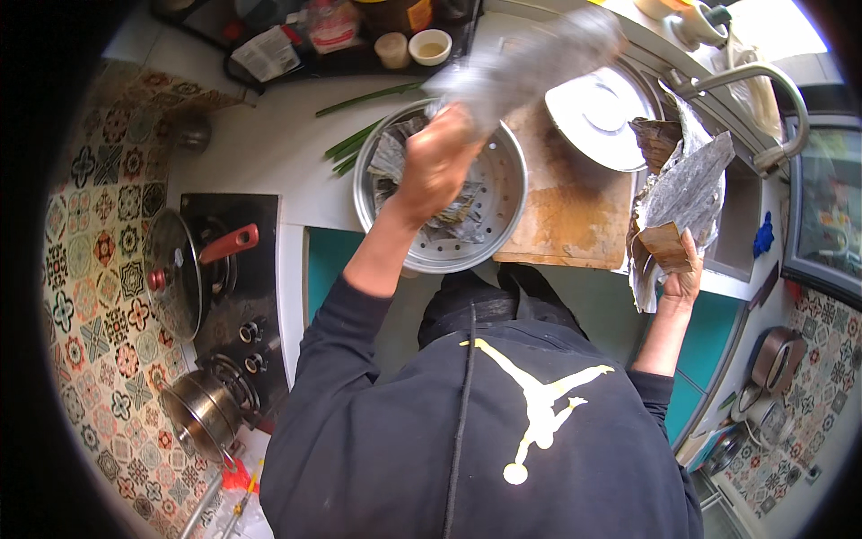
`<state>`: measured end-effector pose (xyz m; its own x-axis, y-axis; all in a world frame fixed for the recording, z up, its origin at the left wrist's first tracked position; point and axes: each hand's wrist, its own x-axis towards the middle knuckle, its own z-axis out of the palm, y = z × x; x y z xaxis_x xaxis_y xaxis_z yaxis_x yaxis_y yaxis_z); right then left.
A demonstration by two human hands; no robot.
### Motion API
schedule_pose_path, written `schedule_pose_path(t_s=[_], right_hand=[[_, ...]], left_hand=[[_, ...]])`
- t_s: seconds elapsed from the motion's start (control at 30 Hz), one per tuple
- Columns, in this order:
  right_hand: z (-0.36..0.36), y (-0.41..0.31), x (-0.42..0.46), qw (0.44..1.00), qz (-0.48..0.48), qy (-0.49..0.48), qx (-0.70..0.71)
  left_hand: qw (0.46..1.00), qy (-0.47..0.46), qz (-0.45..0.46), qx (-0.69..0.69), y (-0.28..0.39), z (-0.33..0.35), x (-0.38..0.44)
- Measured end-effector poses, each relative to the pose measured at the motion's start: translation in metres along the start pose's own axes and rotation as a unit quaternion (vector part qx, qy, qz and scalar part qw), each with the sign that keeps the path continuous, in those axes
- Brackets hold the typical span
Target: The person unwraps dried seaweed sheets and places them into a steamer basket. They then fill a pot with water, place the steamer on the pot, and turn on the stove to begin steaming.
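Observation:
My left hand (438,162) grips one end of a grey, dried leaf-like sheet (539,64), raised above a perforated metal steamer pot (510,202) and blurred by motion. Inside the steamer, torn grey-brown pieces (461,226) of similar dried material lie on the holed bottom, partly hidden by the hand. Over the right edge of the counter, my right hand (683,273) holds a folded bundle of stiff dried sheets (687,182), grey outside with brown patches.
A wooden cutting board (572,222) lies right of the steamer, with a round metal lid (592,121) at its far end. Green stalks (353,143) rest to the left. A faucet (774,71) arches over the sink at right. The stove (252,290) carries a lidded pan (176,269) and a metal pot (202,411).

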<state>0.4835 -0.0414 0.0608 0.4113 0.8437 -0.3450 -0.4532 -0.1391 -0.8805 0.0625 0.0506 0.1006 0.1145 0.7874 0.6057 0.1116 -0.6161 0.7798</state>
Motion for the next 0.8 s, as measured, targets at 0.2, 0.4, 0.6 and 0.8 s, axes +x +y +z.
schedule_pose_path(t_s=[0.2,0.4,0.6,0.8], right_hand=[[-0.011,0.000,-0.015,0.998,-0.025,0.043,0.047],[-0.027,0.000,-0.031,0.994,0.035,0.105,0.023],[-0.034,-0.010,-0.032,0.999,-0.005,0.043,0.032],[-0.007,-0.014,-0.022,1.000,0.014,-0.008,-0.008]], left_hand=[[0.938,-0.152,0.176,0.259,-0.101,0.083,0.067],[0.874,-0.305,0.080,0.370,-0.126,0.105,0.076],[0.934,-0.282,0.024,0.220,-0.057,-0.015,0.036],[0.745,-0.513,-0.083,0.418,-0.037,-0.073,-0.089]])
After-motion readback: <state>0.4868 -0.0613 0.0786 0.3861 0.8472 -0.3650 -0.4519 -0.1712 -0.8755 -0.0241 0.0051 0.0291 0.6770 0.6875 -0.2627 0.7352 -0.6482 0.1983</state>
